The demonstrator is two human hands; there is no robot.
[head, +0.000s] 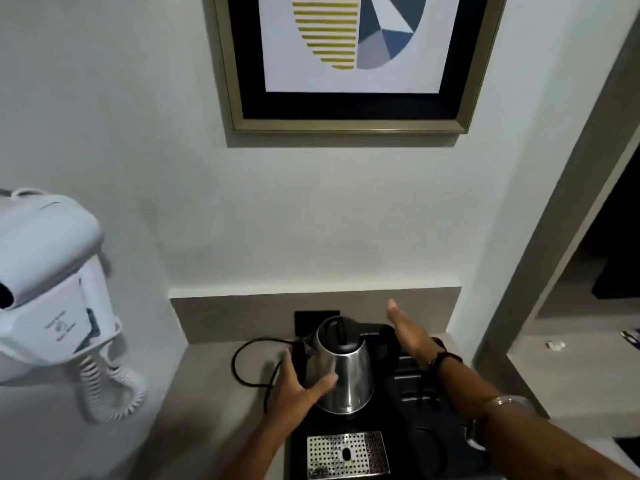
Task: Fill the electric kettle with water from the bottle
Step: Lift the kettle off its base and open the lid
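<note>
A steel electric kettle (344,370) with a black lid stands on a black tray (426,441) on the grey counter. Its lid looks closed. My left hand (298,384) is against the kettle's left side, thumb on the steel body and fingers spread around the black handle side. My right hand (405,332) hovers flat and open to the right of the kettle, behind it, touching nothing. No water bottle is in view.
A perforated metal drip plate (346,453) lies at the tray's front. The kettle's black cord (249,362) loops on the counter (207,393) to the left. A white wall-mounted hair dryer (48,289) hangs at the left. A framed picture (349,60) hangs above.
</note>
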